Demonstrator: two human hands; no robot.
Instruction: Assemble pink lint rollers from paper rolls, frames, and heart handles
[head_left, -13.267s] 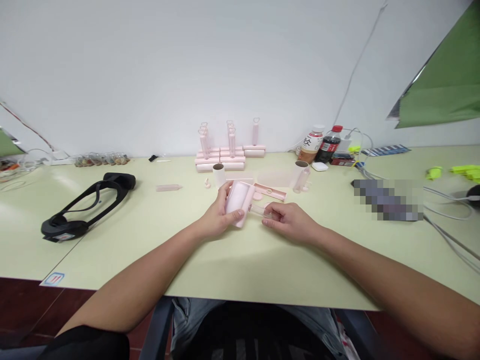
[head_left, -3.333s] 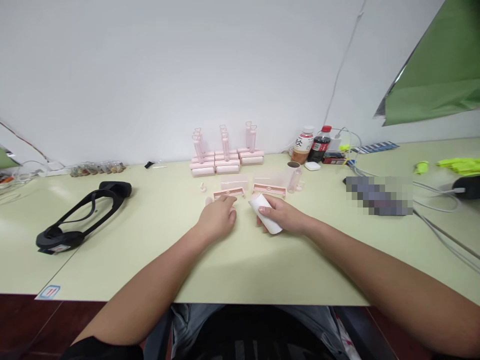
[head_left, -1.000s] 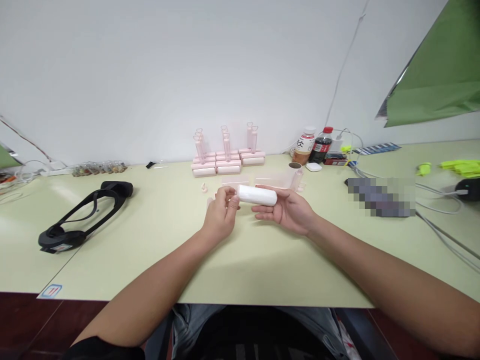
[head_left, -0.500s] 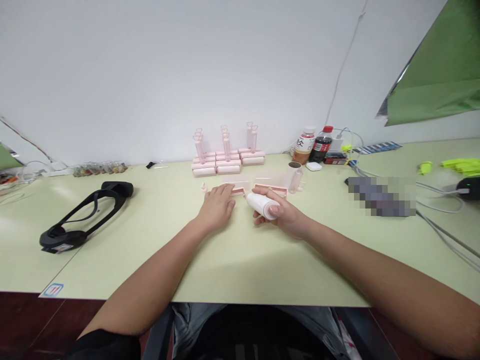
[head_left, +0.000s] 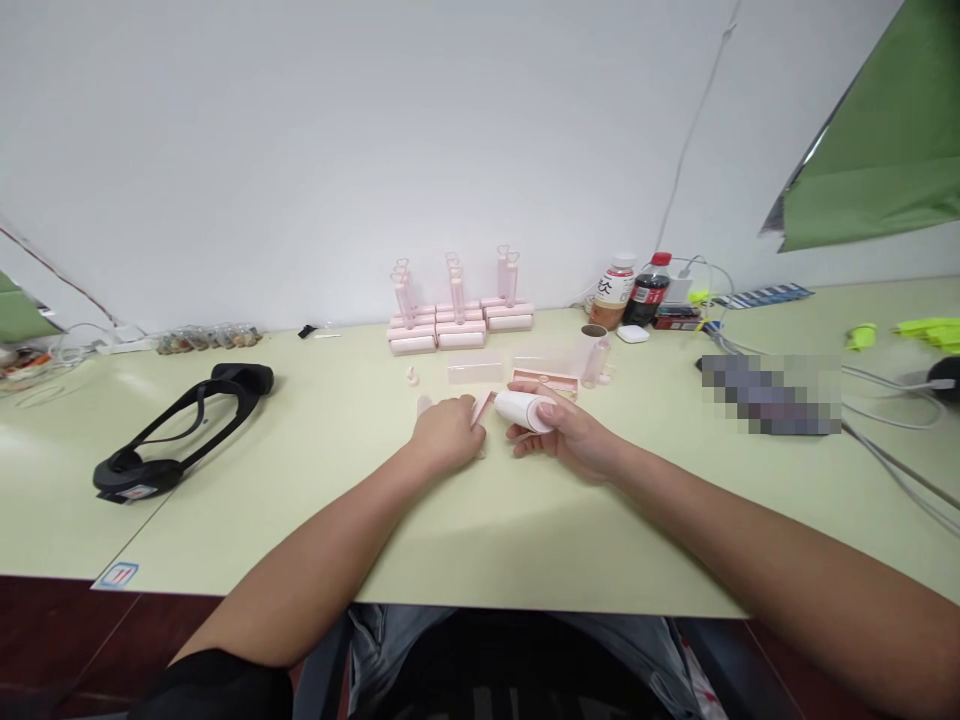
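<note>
On a pale green table (head_left: 525, 540), person's L hand (head_left: 447, 438), fingers closed, grips a tilted pink holder (head_left: 484, 406), mostly hidden. R hand (head_left: 576, 434) holds a white roll (head_left: 517, 409), its L end next to the holder; touching or not, can't tell. Just behind: open pink tray (head_left: 561, 382). Farther: pink rollers (head_left: 460, 340) w/ upright handles (head_left: 458, 300), nr wall (head_left: 330, 170).

view: head camera | from: head height at the front edge of the pale green desk (head_left: 540, 545) | facing: forward and down across the desk | range: near, left hand (head_left: 448, 436) and right hand (head_left: 579, 432) mid-frame over the desk | reach: wide, to the white wall (head_left: 300, 160) behind the desk
</note>
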